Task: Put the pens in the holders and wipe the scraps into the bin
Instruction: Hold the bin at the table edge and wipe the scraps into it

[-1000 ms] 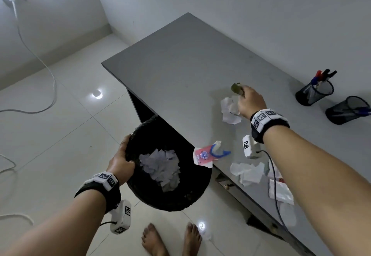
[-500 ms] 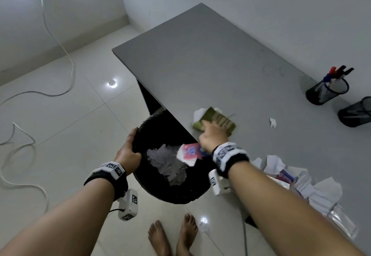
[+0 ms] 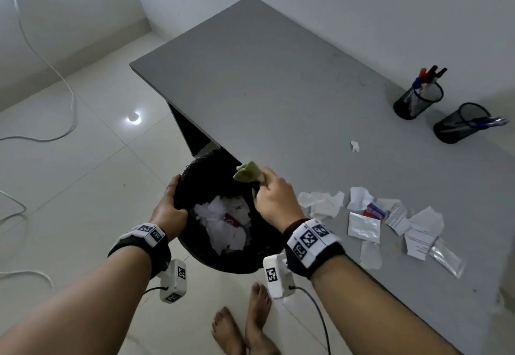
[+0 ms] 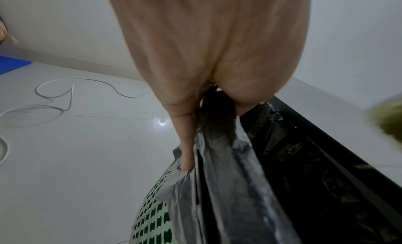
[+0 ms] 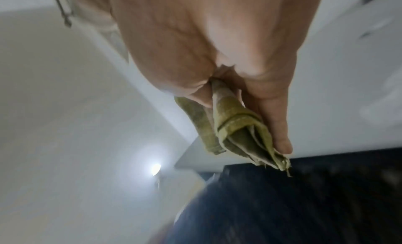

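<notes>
While our left hand (image 3: 167,209) clamps its grip round the rim of the black-lined bin (image 3: 195,176), held just below the bench (image 3: 278,76) edge, our right hand (image 3: 274,201) hovers over the bin mouth with fingers curled tight round a folded green cloth (image 3: 246,172). White scraps (image 3: 223,223) lie heaped inside the bin, more scraps (image 3: 395,221) sit scattered on the bench just right of our right hand, and one small scrap (image 3: 354,146) lies apart further back. Over at the far right, both mesh holders (image 3: 418,101) stand on the bench with pens (image 3: 429,74) in them.
</notes>
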